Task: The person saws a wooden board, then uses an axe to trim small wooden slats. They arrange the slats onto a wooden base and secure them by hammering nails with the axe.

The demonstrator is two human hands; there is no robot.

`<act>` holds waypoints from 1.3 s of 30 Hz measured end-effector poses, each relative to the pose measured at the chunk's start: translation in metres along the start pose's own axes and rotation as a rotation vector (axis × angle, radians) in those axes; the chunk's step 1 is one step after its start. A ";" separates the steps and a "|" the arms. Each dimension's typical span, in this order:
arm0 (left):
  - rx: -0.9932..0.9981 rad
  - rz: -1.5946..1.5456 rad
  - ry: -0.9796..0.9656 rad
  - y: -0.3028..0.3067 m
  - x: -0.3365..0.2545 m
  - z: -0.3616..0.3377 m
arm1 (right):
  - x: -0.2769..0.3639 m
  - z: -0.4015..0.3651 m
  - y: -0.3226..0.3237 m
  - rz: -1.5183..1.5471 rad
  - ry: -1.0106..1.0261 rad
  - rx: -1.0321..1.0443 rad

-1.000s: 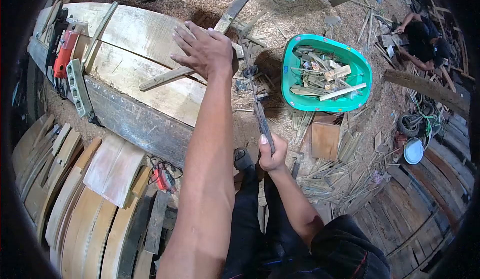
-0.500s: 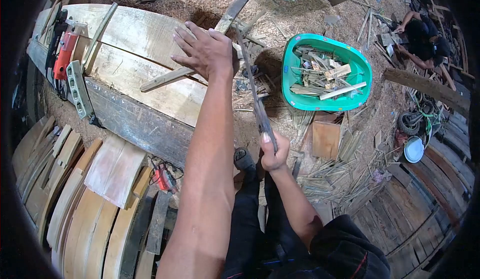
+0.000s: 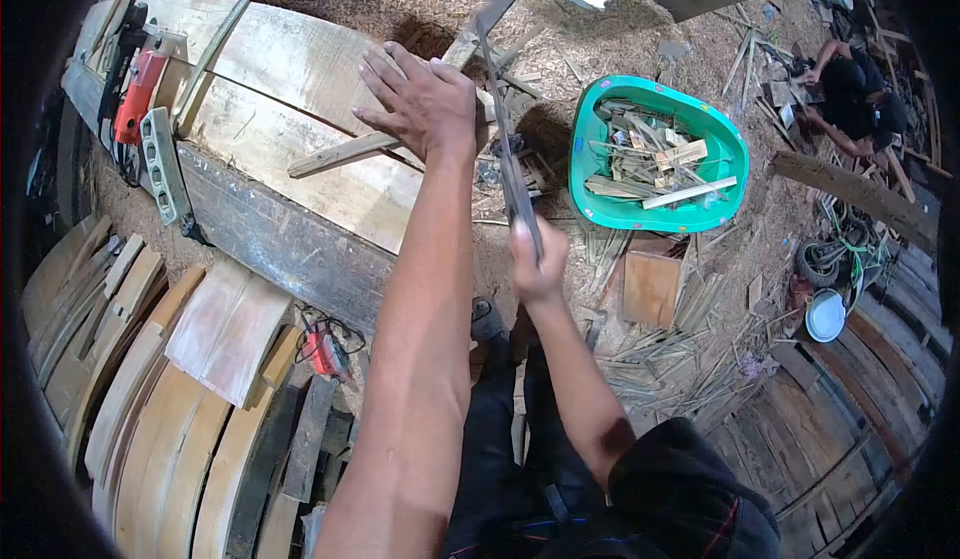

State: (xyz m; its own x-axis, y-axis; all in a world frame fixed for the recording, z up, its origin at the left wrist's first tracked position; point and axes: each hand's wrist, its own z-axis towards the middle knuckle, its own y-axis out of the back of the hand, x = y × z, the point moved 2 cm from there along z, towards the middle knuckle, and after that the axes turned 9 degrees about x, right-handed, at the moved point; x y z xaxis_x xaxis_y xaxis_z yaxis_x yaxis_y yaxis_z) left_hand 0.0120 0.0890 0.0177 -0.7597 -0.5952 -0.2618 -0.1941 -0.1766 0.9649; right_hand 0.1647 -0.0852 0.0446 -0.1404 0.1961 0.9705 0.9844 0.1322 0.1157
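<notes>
My left hand (image 3: pixel 425 104) lies with fingers spread, its palm pressing down on a narrow wooden stick (image 3: pixel 335 156). The stick rests slantwise over wide pale planks (image 3: pixel 270 139) and passes beneath the palm. Just right of that hand, a hand saw (image 3: pixel 508 149) points away from me, its long dark blade seen nearly edge-on. My right hand (image 3: pixel 540 264) is closed round the saw's near end, thumb on top. The blade runs close beside the stick's right end, which is partly hidden by my left hand.
A green tub (image 3: pixel 735 174) of wood scraps stands on the right. A red power tool (image 3: pixel 138 94) and a spirit level (image 3: pixel 165 164) are at the planks' left end. Another red tool (image 3: pixel 325 352) lies below. A person (image 3: pixel 855 89) crouches at the far right.
My right hand has pushed the saw forward, away from my body. My left hand stays on the stick, and the whole view has shifted slightly.
</notes>
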 end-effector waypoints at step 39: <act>0.010 -0.063 -0.012 -0.004 -0.002 0.003 | 0.002 0.017 0.015 0.001 -0.007 0.081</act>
State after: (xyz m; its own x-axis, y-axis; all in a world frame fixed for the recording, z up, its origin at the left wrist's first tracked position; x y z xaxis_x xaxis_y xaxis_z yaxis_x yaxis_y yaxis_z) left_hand 0.0128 0.0931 0.0149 -0.7531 -0.5740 -0.3215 -0.2478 -0.2051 0.9468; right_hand 0.1769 -0.0659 0.0449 -0.1405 0.2030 0.9691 0.9729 0.2100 0.0970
